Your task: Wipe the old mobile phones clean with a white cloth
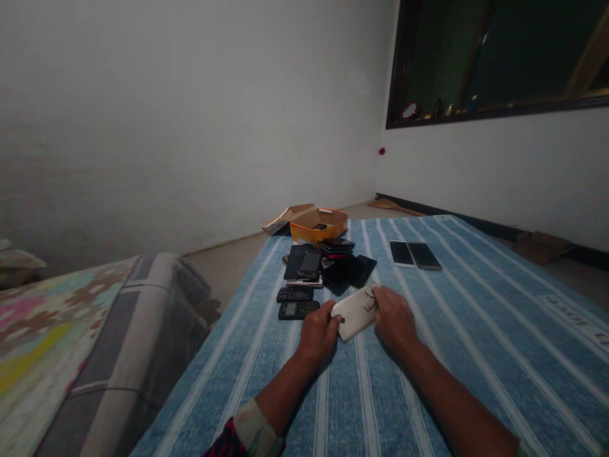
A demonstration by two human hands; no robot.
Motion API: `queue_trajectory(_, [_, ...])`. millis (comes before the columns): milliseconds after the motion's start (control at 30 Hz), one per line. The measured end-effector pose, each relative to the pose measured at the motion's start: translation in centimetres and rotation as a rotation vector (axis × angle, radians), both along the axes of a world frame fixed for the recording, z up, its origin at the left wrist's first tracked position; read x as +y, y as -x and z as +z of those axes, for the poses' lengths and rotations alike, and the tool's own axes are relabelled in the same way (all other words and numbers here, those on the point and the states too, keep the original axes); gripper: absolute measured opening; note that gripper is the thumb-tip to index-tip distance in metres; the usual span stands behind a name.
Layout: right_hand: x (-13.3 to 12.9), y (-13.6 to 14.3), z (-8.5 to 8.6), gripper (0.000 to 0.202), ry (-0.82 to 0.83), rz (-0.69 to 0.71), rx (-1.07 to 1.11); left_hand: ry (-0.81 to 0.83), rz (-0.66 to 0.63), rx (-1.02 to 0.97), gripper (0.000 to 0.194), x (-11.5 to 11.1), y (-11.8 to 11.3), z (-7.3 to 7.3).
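White phone [353, 316], lower centre of the frame, was gripped at opposite ends by our left hand [318, 334] and right hand [394, 320], probably so we could steady it.

This looks like a room in a home, probably a bedroom — at the left a low, bed-like surface wears a pastel floral-patterned cloth cover [42, 336] over a grey-and-beige striped fabric [124, 324], and a blue cloth with white stripes [476, 355] spreads across the middle. Plain white painted walls [214, 108] meet near a dark-framed glass window [504, 51] with small items along its sill, while a tan, broom-like object [392, 205] lies on the pale bare floor [238, 244].
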State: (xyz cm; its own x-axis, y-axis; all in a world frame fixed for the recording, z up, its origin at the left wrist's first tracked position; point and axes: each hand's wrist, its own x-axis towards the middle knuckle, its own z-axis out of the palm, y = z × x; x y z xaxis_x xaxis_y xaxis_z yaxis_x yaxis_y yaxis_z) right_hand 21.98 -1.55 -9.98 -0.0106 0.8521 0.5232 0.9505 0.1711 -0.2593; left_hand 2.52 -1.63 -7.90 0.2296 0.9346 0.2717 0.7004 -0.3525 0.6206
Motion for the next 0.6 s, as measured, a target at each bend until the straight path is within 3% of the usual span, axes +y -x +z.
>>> queue_trajectory(300, [-0.4, 1.1, 0.5, 0.032, 0.138, 0.008, -0.094, 0.165, 0.054, 0.237, 0.016, 0.6, -0.5, 1.4])
queue_trajectory(600, [-0.4, 1.2, 0.4, 0.034, 0.184, 0.032, -0.116, 0.211, 0.091, 0.434, 0.017, -0.2, -1.3, 2.7])
